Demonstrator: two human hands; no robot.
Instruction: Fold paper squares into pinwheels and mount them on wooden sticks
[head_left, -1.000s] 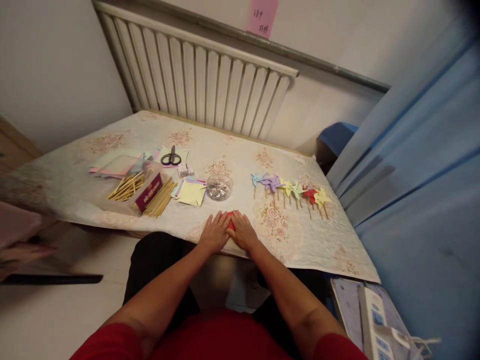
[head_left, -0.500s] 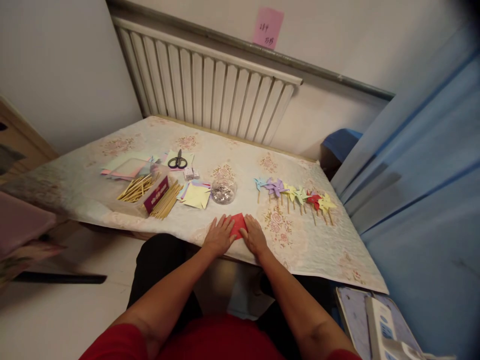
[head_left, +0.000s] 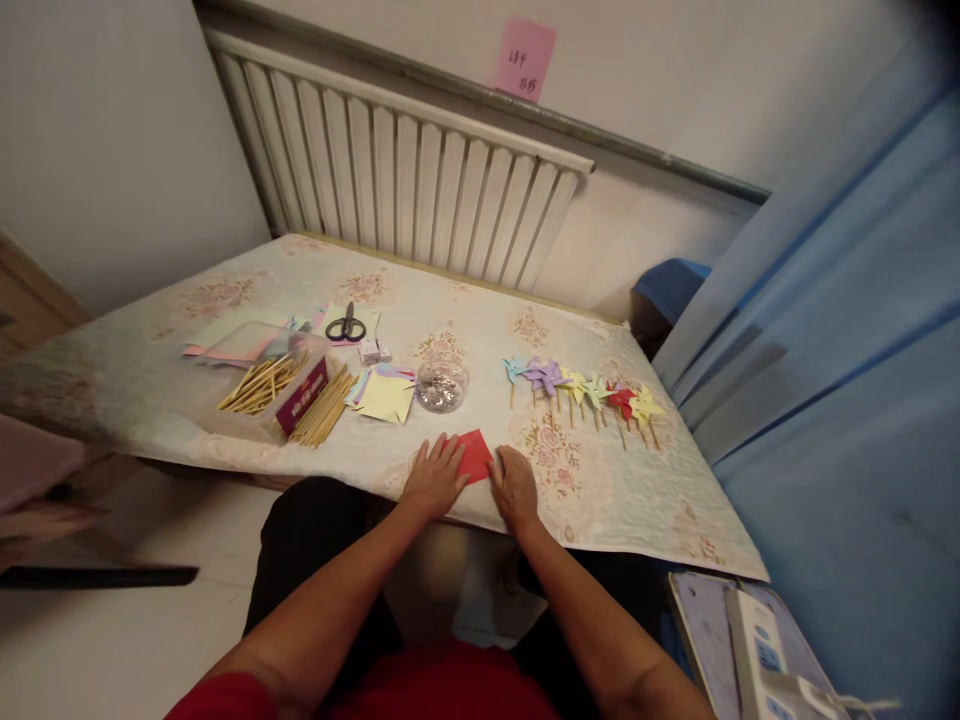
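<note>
A folded-looking red square of paper [head_left: 475,456] lies near the front edge of the cloth-covered table. Over its left side, my left hand [head_left: 435,480] rests flat with the fingers stretched out. My right hand [head_left: 516,490] is at the paper's right corner, its fingers curled in and the thumb against the edge. Just beyond the hands stands a clear round dish [head_left: 442,386] of small shiny pieces. Left of it lies a stack of coloured paper squares [head_left: 386,396], a yellow one on top.
Several finished paper pinwheels [head_left: 570,382] on sticks lie in a row to the right. At the left, a clear plastic box [head_left: 255,425] holds wooden sticks, with more sticks [head_left: 324,408] beside it. Behind are scissors [head_left: 346,326] and small boxes [head_left: 375,350]. A power strip [head_left: 757,640] sits lower right.
My right hand has drawn slightly off the paper and curled its fingers at the corner, uncovering more red. My left hand stays flat. The camera view has shifted a little.
</note>
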